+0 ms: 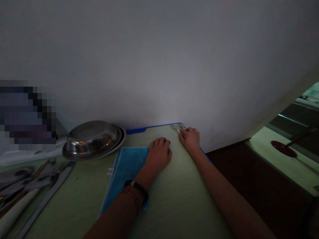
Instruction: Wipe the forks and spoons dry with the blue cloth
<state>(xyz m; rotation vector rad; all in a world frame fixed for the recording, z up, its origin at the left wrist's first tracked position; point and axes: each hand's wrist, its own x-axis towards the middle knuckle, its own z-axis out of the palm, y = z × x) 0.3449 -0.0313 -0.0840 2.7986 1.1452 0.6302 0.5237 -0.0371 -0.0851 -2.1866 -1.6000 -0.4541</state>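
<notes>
At the far right corner of the table, my right hand [190,141] has its fingers closed on the handle end of a small light-coloured spoon [176,128]. A second spoon [181,125] appears to lie right beside it; the handles are partly hidden by my fingers. My left hand [159,154] rests palm down at the upper right edge of a folded blue towel [128,166]. Its fingers are slightly bent, the thumb stands apart, and nothing shows in it. Dark beads and a thin red cord circle the left wrist.
Upturned metal bowls [93,139] stand against the wall [161,66] at the back left. Several long metal utensils [47,196] lie at the left of the pale green table [179,199]. Beyond its blue right edge is a dark floor [239,172] and a pale counter with a red lid-like disc [284,148].
</notes>
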